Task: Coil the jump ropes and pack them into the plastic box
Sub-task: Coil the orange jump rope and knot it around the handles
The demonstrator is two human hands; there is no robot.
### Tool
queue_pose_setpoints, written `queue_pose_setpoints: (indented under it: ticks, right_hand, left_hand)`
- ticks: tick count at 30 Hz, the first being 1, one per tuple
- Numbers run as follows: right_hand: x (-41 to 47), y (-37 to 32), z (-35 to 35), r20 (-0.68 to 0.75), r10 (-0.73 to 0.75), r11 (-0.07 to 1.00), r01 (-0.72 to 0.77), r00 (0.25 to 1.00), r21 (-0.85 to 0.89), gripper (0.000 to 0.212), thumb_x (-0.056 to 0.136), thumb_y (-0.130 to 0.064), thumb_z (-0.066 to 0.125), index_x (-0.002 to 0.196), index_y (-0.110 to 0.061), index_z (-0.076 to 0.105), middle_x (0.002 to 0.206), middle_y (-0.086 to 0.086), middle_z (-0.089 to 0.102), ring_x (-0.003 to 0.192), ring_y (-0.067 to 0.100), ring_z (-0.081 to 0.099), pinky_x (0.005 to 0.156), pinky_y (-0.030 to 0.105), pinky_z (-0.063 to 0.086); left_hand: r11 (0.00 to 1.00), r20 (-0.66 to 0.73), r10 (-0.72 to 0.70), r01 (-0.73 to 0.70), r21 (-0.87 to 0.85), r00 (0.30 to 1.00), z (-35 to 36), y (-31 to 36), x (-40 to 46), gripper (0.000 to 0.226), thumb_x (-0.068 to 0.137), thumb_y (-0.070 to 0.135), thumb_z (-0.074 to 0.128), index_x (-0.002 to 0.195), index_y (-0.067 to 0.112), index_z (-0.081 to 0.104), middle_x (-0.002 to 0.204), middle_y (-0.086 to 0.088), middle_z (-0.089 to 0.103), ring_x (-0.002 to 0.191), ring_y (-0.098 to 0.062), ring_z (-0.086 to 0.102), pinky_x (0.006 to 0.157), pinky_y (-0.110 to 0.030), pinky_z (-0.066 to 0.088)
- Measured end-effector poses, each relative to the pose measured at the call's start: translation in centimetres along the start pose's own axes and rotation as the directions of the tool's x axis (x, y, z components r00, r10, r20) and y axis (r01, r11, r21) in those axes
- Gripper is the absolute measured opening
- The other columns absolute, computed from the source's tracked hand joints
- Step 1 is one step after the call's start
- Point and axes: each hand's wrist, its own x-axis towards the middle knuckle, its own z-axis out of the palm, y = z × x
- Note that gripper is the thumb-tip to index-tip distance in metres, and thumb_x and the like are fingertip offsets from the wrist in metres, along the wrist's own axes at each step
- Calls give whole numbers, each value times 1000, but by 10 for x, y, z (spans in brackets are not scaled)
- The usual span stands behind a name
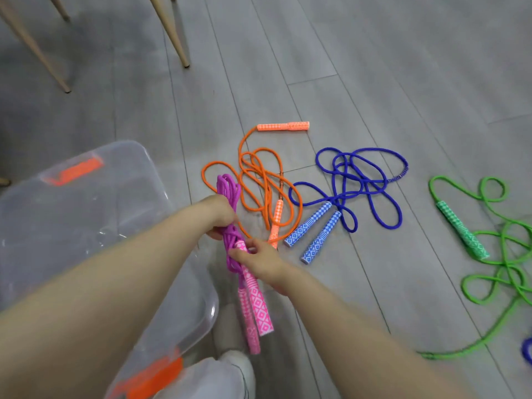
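Left hand [220, 213] grips the coiled magenta jump rope [229, 194] mid-bundle; its fingers are hidden behind the cord. Right hand [259, 259] pinches the wrap just above the pink handles [256, 306], fingertips partly hidden by cord. The bundle is held over the floor [374, 82], just right of the clear plastic box [86, 211]. Its long axis runs near-vertical in frame, loop end away from the camera, handles toward it. Box contents are hard to make out through blur and glare. Green rope [489, 254] is cut off at the right edge. Orange rope [259, 180] and blue rope [354, 180] lie loose on the floor.
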Motion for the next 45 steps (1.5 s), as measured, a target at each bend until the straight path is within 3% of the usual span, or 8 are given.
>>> queue_pose_setpoints:
  ticks: [3,7,12,20,26,30,37,45]
  right_hand:
    - [16,8,5,23,-29,993,31,999,-112,36,88,-37,64,114,-11,64,104,3,68,89,14,61,80,29,48]
    - [31,22,-2,-39,-17,950,4,999,-311,22,89,-29,58,93,-9,68,90,9,70,90,22,63,85,35,50]
    - [34,45,-26,-207,2,878,-100,978,-468,36,91,-25,50,126,-16,52,122,11,60,113,30,56,90,34,44]
    - [44,58,-28,-95,-69,545,-42,993,-837,51,92,-22,47,142,-23,37,134,16,43,124,33,42,95,40,42]
    - [34,58,-35,-203,-157,766,-10,966,-643,22,91,-28,53,108,-16,46,102,10,59,96,31,56,71,35,42]
    - [10,61,-47,-94,71,959,-95,993,-269,30,82,-17,62,98,-19,36,87,10,62,70,23,58,68,38,53]
    - [-59,48,-89,-77,265,927,-276,961,-252,14,92,-25,48,96,-12,50,67,6,47,48,17,41,45,20,33]
    - [-169,12,-106,-31,39,993,-42,999,-114,31,93,-43,56,91,-13,66,67,2,54,47,13,38,45,21,32]
  left_hand:
    - [957,-24,16,-8,290,1000,-8,-3,13,22,93,18,58,94,-3,63,83,-21,68,69,-33,67,70,-38,58]
    - [849,-58,-3,33,527,998,-6,-14,31,32,92,14,58,120,-3,57,116,-18,63,104,-32,66,85,-34,55]
    - [747,26,-71,35,664,997,-4,-16,48,30,94,21,57,116,1,58,108,-13,60,106,-29,63,91,-36,53]
    - [566,79,-34,-46,823,996,3,-29,53,31,91,26,51,119,14,60,122,-5,61,111,-27,59,94,-40,49]
    - [595,64,232,-194,780,971,16,-17,39,25,93,24,46,112,15,59,116,-7,63,107,-28,59,87,-38,48]
    - [600,168,291,-317,734,942,27,-13,14,27,93,25,45,112,15,60,116,-7,63,106,-28,59,88,-37,49]
    - [546,230,364,-407,732,902,5,1,-51,25,93,24,47,111,14,61,116,-8,64,106,-28,59,83,-29,44]
    - [658,188,369,-398,639,910,-14,3,-163,24,96,22,45,101,11,64,107,-8,67,93,-22,59,71,-25,43]
